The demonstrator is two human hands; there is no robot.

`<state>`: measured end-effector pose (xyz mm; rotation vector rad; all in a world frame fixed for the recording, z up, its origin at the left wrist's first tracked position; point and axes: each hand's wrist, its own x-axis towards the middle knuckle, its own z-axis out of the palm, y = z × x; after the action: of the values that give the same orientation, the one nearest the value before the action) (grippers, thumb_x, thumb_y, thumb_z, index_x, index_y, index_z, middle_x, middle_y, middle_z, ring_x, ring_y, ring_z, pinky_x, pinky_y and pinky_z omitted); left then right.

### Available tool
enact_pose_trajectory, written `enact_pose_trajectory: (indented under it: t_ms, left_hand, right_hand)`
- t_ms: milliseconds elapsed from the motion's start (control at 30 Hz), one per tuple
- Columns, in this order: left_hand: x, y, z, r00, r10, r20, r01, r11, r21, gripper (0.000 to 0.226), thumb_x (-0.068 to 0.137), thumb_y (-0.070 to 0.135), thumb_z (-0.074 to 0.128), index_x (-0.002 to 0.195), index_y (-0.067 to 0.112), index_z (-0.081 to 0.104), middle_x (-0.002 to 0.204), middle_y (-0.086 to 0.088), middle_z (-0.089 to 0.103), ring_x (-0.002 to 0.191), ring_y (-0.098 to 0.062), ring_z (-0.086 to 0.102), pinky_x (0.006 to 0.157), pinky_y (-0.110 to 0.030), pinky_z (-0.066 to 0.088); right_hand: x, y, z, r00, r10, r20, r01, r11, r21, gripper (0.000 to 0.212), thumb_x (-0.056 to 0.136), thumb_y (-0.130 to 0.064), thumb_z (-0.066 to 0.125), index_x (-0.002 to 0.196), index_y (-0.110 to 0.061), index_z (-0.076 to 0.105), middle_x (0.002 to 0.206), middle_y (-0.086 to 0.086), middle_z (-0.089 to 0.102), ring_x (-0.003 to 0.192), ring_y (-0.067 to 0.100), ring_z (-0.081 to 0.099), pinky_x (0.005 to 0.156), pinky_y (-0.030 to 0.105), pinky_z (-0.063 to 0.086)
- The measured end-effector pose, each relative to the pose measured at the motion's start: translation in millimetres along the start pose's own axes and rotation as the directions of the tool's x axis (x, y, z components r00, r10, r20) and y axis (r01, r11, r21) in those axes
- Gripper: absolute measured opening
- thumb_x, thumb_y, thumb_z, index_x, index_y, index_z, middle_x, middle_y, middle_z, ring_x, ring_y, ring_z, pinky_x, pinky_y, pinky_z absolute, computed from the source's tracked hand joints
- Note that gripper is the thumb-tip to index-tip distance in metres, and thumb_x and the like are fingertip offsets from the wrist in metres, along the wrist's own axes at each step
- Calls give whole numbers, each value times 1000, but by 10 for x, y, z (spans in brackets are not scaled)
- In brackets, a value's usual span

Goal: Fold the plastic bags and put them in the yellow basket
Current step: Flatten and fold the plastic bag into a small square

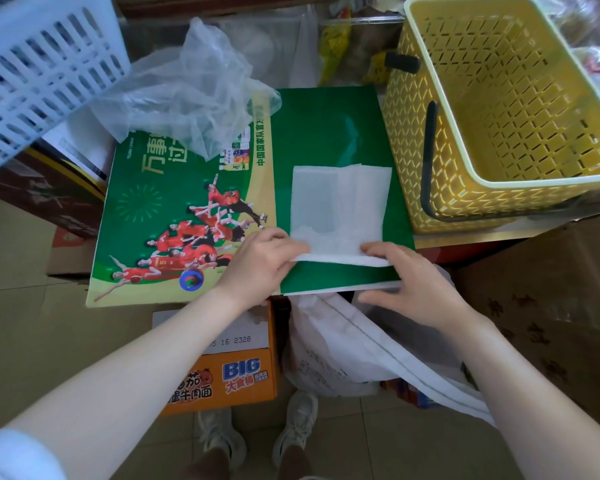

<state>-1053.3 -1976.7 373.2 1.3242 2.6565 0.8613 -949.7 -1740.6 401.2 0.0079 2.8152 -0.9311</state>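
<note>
A flattened white plastic bag (338,206) lies on a green printed box top (326,126). My left hand (260,261) pinches its near left corner, and my right hand (413,282) pinches the near right edge; the near edge is lifted into a fold. A crumpled clear plastic bag (187,95) sits at the back left of the box. The yellow basket (492,109) stands to the right, tilted, with a dark handle and nothing visible inside.
A white slatted basket (39,74) hangs over the upper left. Below the box top are an orange noodle carton (222,375), a white sack (343,344) and brown cartons (551,306) at right. Packaged goods crowd the back. My shoes stand on the tiled floor.
</note>
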Motion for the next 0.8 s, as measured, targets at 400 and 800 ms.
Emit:
enact_pose_trajectory:
  t_ms: [400, 800]
  left_hand:
    - [-467, 209, -65, 905, -423, -51, 363, 829, -425, 19, 96, 38, 35, 87, 27, 48, 60, 4, 50, 54, -6, 48, 49, -16, 33]
    - [-66, 204, 31, 751, -619, -229, 589, 785, -191, 21, 96, 22, 46, 90, 3, 54, 66, -10, 58, 56, -29, 53, 48, -36, 34]
  right_hand:
    - [79, -212, 120, 997, 74, 11, -74, 976, 203, 19, 88, -24, 61, 86, -6, 56, 71, 2, 58, 68, 14, 55, 56, 19, 33]
    - [719, -338, 178, 891, 444, -95, -430, 892, 136, 22, 100, -25, 32, 87, -8, 38, 66, 5, 40, 57, 20, 35, 49, 33, 22]
